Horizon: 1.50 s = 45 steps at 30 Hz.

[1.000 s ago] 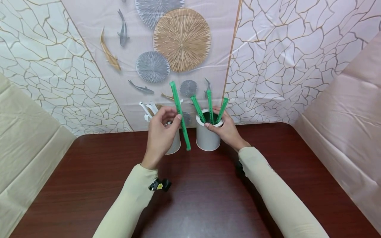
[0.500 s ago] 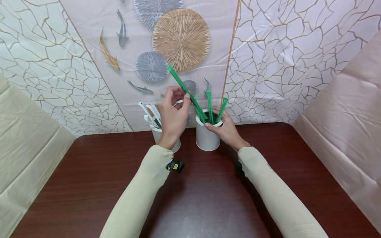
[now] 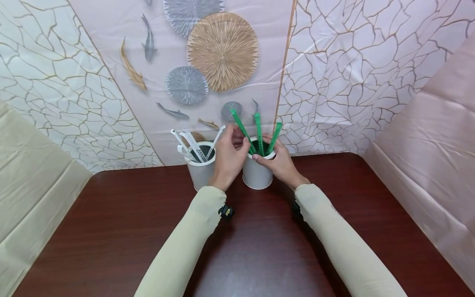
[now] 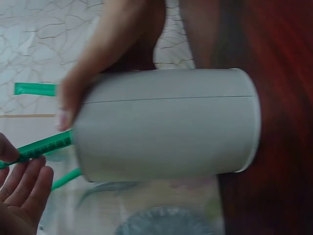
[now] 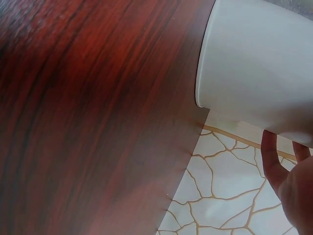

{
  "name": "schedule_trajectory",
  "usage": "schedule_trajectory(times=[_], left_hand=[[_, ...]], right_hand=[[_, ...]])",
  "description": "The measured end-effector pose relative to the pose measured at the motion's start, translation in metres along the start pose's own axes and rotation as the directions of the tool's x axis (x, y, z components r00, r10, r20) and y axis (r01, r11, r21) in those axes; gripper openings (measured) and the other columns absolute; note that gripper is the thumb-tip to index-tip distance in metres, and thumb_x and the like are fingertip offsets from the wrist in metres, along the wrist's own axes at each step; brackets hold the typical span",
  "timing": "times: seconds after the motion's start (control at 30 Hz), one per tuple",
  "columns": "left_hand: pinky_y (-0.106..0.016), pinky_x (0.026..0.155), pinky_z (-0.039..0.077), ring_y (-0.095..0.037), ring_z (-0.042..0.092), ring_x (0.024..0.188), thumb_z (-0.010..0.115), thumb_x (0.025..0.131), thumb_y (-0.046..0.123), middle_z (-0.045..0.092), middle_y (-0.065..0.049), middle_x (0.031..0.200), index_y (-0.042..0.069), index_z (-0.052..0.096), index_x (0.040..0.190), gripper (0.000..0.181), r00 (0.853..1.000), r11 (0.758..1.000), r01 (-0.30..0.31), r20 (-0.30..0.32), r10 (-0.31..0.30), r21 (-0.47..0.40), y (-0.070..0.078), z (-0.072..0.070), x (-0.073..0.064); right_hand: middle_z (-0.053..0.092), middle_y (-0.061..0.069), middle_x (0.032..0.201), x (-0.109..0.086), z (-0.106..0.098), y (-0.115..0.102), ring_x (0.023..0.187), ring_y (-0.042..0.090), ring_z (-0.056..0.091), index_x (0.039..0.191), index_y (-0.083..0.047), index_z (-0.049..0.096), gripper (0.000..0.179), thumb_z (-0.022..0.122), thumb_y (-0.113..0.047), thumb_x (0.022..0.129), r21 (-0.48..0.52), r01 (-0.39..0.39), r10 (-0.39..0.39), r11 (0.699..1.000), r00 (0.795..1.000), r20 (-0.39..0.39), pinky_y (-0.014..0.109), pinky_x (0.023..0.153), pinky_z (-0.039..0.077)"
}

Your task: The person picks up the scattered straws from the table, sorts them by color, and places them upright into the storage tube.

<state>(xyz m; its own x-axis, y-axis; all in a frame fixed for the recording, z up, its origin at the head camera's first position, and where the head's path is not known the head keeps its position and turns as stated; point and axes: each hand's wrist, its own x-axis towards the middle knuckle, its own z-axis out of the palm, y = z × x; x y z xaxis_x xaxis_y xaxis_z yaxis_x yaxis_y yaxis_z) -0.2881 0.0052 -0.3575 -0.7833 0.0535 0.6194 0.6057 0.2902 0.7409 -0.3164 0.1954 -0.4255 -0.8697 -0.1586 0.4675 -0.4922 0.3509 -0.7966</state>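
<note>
At the back of the table, my left hand (image 3: 231,156) is at the mouth of the right-hand grey cup (image 3: 257,173). In the left wrist view it pinches a slim green wrapped stick (image 4: 46,146) with dark lettering between thumb and fingertips. That stick's lower end is at or inside the cup's rim. Other green sticks (image 3: 258,132) stand in the same cup. My right hand (image 3: 280,163) grips this cup from the right, thumb at the front of the rim, other fingers behind. In the right wrist view the fingers (image 5: 274,161) lie against the cup's side.
Just left stands a second grey cup (image 3: 200,175) holding several white wrapped sticks (image 3: 193,145), partly behind my left hand. Both cups stand on a dark reddish-brown table (image 3: 148,231). A patterned cloth backdrop (image 3: 334,82) rises behind the table's back edge.
My left hand has moved right, carrying a green stick from beside the left cup to the right cup and lowering it toward the mouth. The right hand stays on its cup.
</note>
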Motion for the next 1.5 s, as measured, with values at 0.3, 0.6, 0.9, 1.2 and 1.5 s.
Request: schedule_trajectory(times=[0.3, 0.6, 0.9, 1.2, 1.5], left_hand=[[-0.036, 0.090, 0.060, -0.022, 0.074, 0.100, 0.065, 0.100, 0.012, 0.077, -0.010, 0.104, 0.004, 0.069, 0.112, 0.015, 0.994, 0.988, 0.110, -0.006, -0.110, 0.107, -0.010, -0.003, -0.015], [-0.040, 0.089, 0.057, -0.026, 0.072, 0.100, 0.077, 0.095, 0.022, 0.075, -0.008, 0.112, 0.007, 0.083, 0.100, 0.016, 0.991, 0.943, 0.121, 0.010, -0.131, 0.310, -0.014, -0.011, -0.020], [-0.041, 0.090, 0.058, -0.024, 0.073, 0.102, 0.075, 0.098, 0.026, 0.072, -0.009, 0.117, 0.005, 0.073, 0.125, 0.034, 0.979, 0.936, 0.173, 0.047, -0.197, 0.307, 0.000, -0.026, -0.028], [-0.036, 0.084, 0.058, -0.019, 0.069, 0.100, 0.074, 0.099, 0.025, 0.072, -0.004, 0.116, 0.010, 0.075, 0.121, 0.027, 0.991, 0.921, -0.002, 0.127, -0.051, 0.390, 0.036, -0.079, -0.056], [-0.054, 0.092, 0.055, -0.033, 0.066, 0.114, 0.067, 0.102, 0.047, 0.071, -0.011, 0.128, 0.010, 0.071, 0.133, 0.048, 0.994, 0.808, -0.060, 0.112, -0.008, 0.586, 0.032, -0.107, -0.095]], right_hand=[[0.049, 0.008, 0.156, 0.004, 0.004, -0.008, 0.147, 0.027, 0.041, 0.149, -0.010, 0.060, 0.064, 0.085, -0.023, 0.092, -0.010, 0.005, -0.005, 1.000, 1.000, 0.009, 0.054, 0.122, 0.030], [0.046, 0.009, 0.159, 0.006, 0.006, -0.012, 0.150, 0.029, 0.037, 0.151, -0.011, 0.058, 0.066, 0.085, -0.022, 0.091, -0.006, 0.001, -0.001, 1.000, 1.000, 0.011, 0.057, 0.122, 0.029], [0.049, 0.008, 0.158, 0.007, 0.009, -0.014, 0.151, 0.026, 0.037, 0.150, -0.010, 0.059, 0.065, 0.085, -0.022, 0.091, -0.025, 0.023, -0.023, 0.999, 1.000, 0.011, 0.055, 0.124, 0.026], [0.047, 0.008, 0.159, 0.007, 0.005, -0.013, 0.151, 0.027, 0.037, 0.151, -0.009, 0.057, 0.067, 0.085, -0.024, 0.092, -0.029, 0.010, -0.009, 1.000, 0.999, 0.031, 0.057, 0.124, 0.026], [0.043, 0.008, 0.163, 0.000, -0.005, -0.006, 0.155, 0.029, 0.031, 0.153, -0.009, 0.055, 0.067, 0.083, -0.024, 0.093, -0.064, -0.030, 0.033, 0.998, 0.998, 0.044, 0.059, 0.124, 0.024]])
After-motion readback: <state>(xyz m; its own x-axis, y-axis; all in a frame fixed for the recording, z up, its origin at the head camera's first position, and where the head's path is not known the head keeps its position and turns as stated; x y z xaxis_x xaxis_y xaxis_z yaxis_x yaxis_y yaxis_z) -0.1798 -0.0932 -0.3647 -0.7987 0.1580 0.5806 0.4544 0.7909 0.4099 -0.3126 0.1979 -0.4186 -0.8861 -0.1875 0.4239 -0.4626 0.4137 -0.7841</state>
